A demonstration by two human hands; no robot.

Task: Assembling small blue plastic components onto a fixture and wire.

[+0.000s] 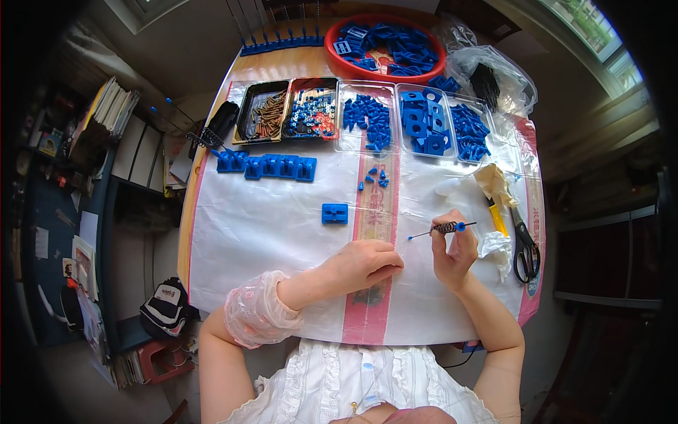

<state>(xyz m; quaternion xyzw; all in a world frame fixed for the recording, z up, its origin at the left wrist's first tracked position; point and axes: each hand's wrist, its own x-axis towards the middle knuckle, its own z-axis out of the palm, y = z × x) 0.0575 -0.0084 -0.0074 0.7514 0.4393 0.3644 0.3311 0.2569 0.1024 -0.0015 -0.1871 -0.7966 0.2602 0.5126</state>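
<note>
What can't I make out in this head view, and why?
Head view:
Left hand: whether it holds anything; its curled fingers hide that.
Dark spring in the right hand: coil count, too small.
Red basin: most of its floor, under blue parts.
Clear bag: its dark contents, blurred by plastic.

The view comes from the left one of two wide fisheye cameras on the person's head, looking steeply down and forward over the worktop [247, 212], near enough that this fills the middle. The left hand [371, 265] and right hand [454, 256] sit near the centre, the white shirt [328, 374] below, the shelves [53, 254] and window [590, 32] bending toward the rim.
</note>
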